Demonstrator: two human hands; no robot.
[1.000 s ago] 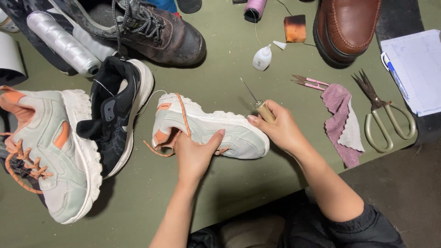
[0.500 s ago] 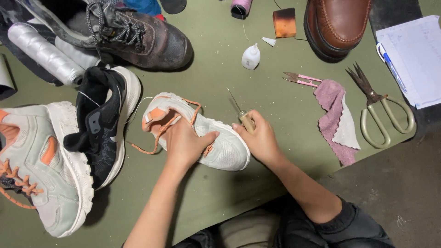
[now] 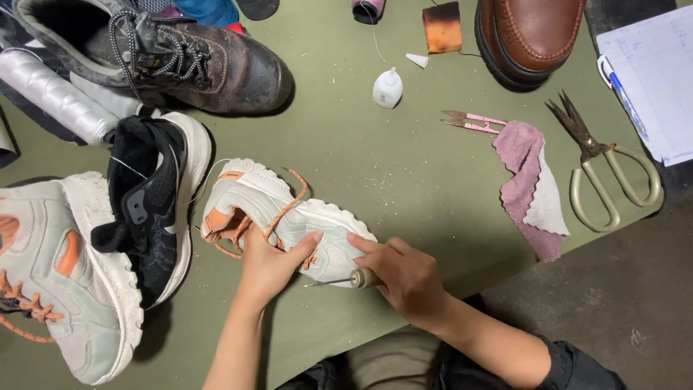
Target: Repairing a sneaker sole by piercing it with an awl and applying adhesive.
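A small white sneaker with orange laces (image 3: 289,220) lies on its side on the green table (image 3: 404,188), sole facing away from me. My left hand (image 3: 271,267) presses on its upper near the laces. My right hand (image 3: 404,278) holds a wooden-handled awl (image 3: 346,280) whose thin metal tip points left at the sneaker's side near the sole. A thin white thread (image 3: 209,173) runs from the sneaker toward the left.
A black sneaker (image 3: 151,206) and a larger white-orange sneaker (image 3: 68,274) lie at left. A brown boot (image 3: 180,58), thread spools (image 3: 50,90), glue bottle (image 3: 388,88), brown shoe (image 3: 530,36), pink snips (image 3: 473,121), cloth (image 3: 534,188), large scissors (image 3: 603,170) and a paper pad (image 3: 650,79) surround them.
My right hand has swung the awl from upright above the sneaker to level, tip pointing left at the shoe's near side. The sneaker has shifted slightly toward me under my left hand.
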